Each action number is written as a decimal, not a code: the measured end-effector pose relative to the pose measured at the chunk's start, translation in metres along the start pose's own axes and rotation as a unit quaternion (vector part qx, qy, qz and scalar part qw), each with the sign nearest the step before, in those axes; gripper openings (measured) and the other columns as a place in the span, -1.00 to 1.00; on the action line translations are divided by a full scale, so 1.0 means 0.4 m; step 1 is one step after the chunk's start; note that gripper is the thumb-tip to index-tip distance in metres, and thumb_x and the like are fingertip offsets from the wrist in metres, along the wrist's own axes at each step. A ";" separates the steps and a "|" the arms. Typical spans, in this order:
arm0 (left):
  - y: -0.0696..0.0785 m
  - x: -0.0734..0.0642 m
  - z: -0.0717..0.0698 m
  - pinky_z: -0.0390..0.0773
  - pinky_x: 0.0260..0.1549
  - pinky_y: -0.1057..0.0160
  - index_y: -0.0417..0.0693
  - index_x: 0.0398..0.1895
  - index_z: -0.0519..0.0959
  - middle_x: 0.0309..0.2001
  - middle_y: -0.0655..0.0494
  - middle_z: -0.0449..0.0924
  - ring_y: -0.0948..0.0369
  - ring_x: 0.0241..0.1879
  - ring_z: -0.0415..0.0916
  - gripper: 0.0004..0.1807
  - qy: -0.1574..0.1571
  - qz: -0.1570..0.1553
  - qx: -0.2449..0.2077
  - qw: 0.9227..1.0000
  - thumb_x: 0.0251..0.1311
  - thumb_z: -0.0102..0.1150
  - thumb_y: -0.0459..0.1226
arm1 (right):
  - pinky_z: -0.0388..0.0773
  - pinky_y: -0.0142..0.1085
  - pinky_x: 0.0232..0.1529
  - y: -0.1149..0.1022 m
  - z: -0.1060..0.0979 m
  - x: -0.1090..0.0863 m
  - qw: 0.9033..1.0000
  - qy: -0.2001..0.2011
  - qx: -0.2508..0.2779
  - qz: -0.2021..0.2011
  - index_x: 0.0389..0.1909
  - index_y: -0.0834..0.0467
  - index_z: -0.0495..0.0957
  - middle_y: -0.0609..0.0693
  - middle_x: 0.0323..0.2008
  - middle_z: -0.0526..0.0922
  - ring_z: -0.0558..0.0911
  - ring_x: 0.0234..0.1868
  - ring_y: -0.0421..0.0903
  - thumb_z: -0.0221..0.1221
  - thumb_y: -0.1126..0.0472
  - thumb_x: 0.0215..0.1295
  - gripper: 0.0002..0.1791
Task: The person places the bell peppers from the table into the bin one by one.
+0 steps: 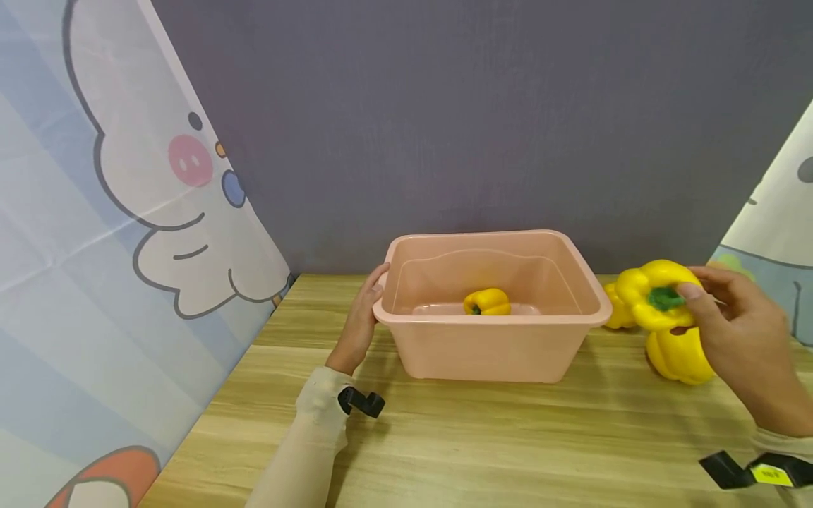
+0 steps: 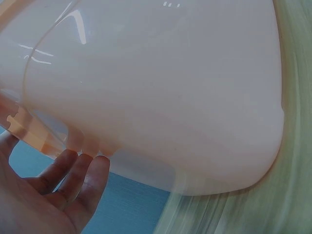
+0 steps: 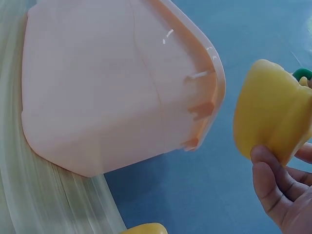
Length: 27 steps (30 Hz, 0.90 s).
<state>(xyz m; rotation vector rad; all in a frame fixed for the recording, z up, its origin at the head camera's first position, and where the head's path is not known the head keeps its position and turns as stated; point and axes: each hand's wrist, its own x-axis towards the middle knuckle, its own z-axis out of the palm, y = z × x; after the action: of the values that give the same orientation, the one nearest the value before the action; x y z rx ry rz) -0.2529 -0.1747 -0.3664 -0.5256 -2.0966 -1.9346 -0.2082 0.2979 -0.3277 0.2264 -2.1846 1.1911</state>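
A yellow bell pepper (image 1: 654, 279) with a green stem is held up by my right hand (image 1: 749, 331), thumb near the stem. In the right wrist view the fingers press the side of this pepper (image 3: 268, 109), which is apart from the bin wall. My left hand (image 1: 358, 321) grips the left rim of a pink plastic bin (image 1: 483, 349); the left wrist view has its fingertips under the rim, against the bin's side (image 2: 170, 97). Another yellow pepper (image 1: 492, 302) lies inside the bin, partly hidden by the front rim.
Below the held pepper, one yellow bell pepper (image 1: 679, 358) sits on the wood-grain table (image 1: 470, 437). Another pepper (image 1: 615, 310) is behind, partly covered. A dark grey wall (image 1: 444, 120) rises behind the bin, and a cartoon-printed sheet (image 1: 108, 296) hangs at left.
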 end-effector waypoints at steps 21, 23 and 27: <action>0.001 0.003 -0.004 0.54 -0.20 0.16 0.10 0.56 0.17 0.18 -0.33 0.41 0.01 -0.15 0.53 -0.40 -0.016 0.016 0.000 1.000 0.53 -0.30 0.02 | 0.49 -0.59 -0.47 -0.044 0.029 0.035 0.999 -0.018 0.038 -0.004 0.14 -0.17 0.44 -0.33 -0.10 0.49 0.54 -0.46 -0.43 0.07 0.20 0.52 -0.72; 0.001 0.002 -0.004 0.54 -0.19 0.17 0.09 0.56 0.17 0.25 -0.35 0.36 0.10 -0.14 0.54 -0.41 -0.016 0.018 -0.003 1.000 0.54 -0.31 0.01 | 0.49 -0.59 -0.46 -0.048 0.034 0.038 0.999 -0.020 0.040 -0.004 0.12 -0.18 0.44 -0.32 -0.10 0.50 0.54 -0.45 -0.41 0.07 0.20 0.52 -0.72; -0.001 0.000 -0.006 0.53 -0.18 0.18 0.09 0.56 0.17 0.29 -0.36 0.33 0.12 -0.12 0.54 -0.41 -0.015 0.017 -0.009 1.000 0.54 -0.31 0.00 | 0.49 -0.58 -0.44 -0.054 0.045 0.046 0.999 -0.026 0.047 -0.012 0.12 -0.16 0.45 -0.29 -0.09 0.51 0.54 -0.44 -0.38 0.09 0.21 0.51 -0.73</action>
<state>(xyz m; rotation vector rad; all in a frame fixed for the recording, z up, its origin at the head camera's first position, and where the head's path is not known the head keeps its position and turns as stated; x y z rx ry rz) -0.2532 -0.1771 -0.3665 -0.5927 -2.0761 -1.9402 -0.2213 0.2736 -0.3085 0.3245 -2.1665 1.2889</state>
